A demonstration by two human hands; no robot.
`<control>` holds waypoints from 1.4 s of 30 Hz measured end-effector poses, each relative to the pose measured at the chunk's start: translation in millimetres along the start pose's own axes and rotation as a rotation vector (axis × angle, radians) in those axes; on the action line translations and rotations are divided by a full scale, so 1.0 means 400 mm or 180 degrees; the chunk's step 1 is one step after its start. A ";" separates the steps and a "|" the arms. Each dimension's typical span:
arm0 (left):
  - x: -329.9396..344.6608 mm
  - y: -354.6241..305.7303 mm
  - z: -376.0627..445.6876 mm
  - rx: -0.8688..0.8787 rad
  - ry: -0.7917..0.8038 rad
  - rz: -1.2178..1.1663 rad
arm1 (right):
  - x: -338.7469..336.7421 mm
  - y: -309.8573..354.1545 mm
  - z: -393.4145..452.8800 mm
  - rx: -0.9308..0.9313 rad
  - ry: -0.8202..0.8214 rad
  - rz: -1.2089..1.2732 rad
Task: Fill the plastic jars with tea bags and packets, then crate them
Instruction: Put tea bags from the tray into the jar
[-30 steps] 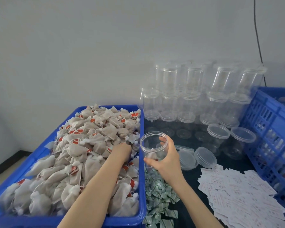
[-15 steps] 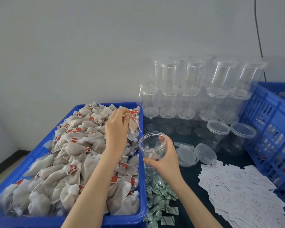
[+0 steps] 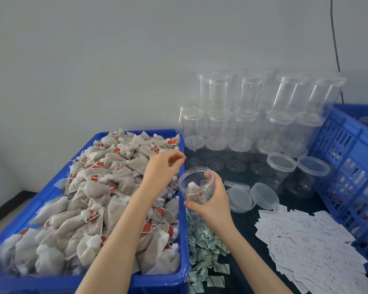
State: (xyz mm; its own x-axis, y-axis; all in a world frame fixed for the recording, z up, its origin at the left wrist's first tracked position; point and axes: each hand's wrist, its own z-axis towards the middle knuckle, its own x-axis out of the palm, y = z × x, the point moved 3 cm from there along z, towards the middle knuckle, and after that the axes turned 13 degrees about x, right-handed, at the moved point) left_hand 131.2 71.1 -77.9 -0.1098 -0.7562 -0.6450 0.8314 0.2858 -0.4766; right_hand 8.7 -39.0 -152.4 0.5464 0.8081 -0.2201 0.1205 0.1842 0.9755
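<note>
On a dark counter (image 3: pixel 249 221), seen from the head camera, a person's right hand (image 3: pixel 214 201) curls its fingers around one open plastic jar (image 3: pixel 197 184) holding at least one tea bag (image 3: pixel 193 187), while the left hand (image 3: pixel 162 168) hovers just above the rim, fingers loosely bent and gripping nothing. One blue bin (image 3: pixel 184 230) heaped with tea bags too many to count sits at left, green packets (image 3: pixel 202 247) and white slips (image 3: pixel 306 245) lie scattered, and three loose lids (image 3: pixel 251 195) rest beside two lidded jars. Stacked empty jars (image 3: pixel 253 115) behind blur together, and a blue crate (image 3: pixel 348 166) is cut off at right.
</note>
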 end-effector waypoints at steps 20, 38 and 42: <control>0.152 0.148 -0.085 -0.0801 0.2869 0.2457 | -0.013 0.013 -0.006 -0.0169 0.0096 -0.0118; 0.004 0.042 -0.013 -0.0344 0.0076 0.1566 | -0.009 -0.004 0.017 -0.0102 0.0097 -0.0158; -0.032 -0.010 -0.007 0.0044 -0.0924 0.0626 | -0.010 -0.001 0.022 -0.0056 0.0159 -0.0159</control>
State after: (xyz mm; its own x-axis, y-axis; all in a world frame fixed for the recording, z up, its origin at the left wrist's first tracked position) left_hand 127.9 81.1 -69.4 0.2111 -0.8239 -0.5259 0.8287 0.4362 -0.3507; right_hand 13.8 -47.2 -152.1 0.4980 0.8245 -0.2687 0.1316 0.2344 0.9632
